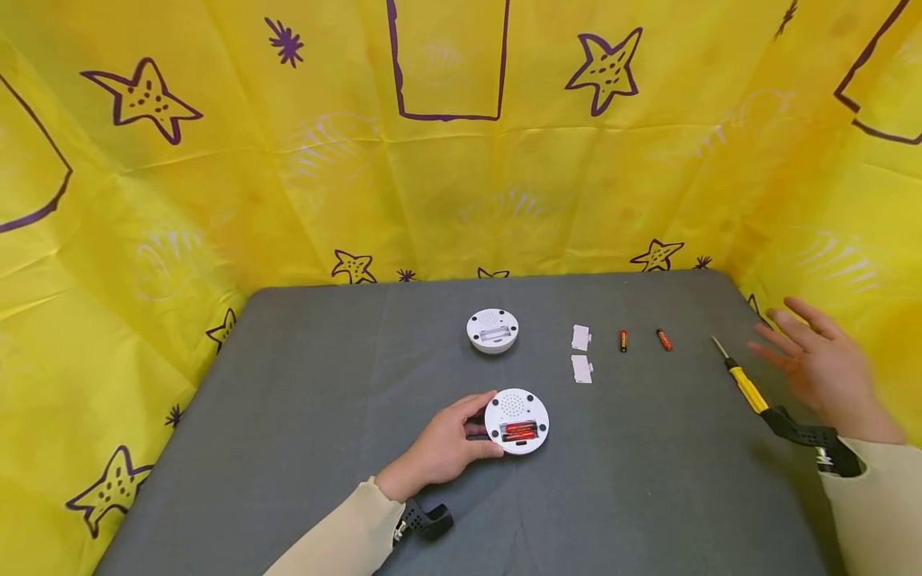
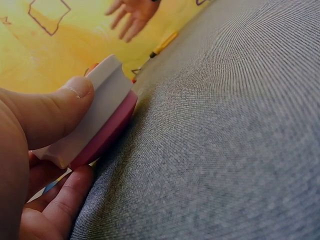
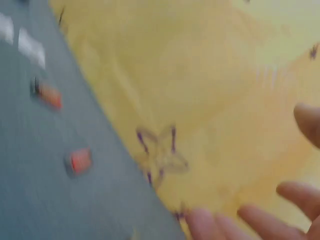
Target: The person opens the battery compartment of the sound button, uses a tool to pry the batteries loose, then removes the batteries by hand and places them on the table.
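My left hand (image 1: 450, 440) grips a round white device (image 1: 513, 406) by its left side, thumb and fingers around the edge. Its underside faces up, showing a speaker grille, dark feet and an open battery compartment with red batteries (image 1: 520, 431) in it. From the side, in the left wrist view, the device (image 2: 102, 102) has a white body and a pink lower part close over the cloth. My right hand (image 1: 835, 372) is raised at the right side with spread fingers, holding nothing. Just left of it lies a yellow-handled screwdriver (image 1: 749, 389).
Farther back sits a second white device (image 1: 493, 330), its battery compartment uncovered. To its right lie two white battery covers (image 1: 580, 338) (image 1: 582, 369) and two red batteries (image 1: 623, 342) (image 1: 664, 340). A yellow patterned curtain (image 1: 446, 184) borders the grey table (image 1: 346, 360) at the back and sides.
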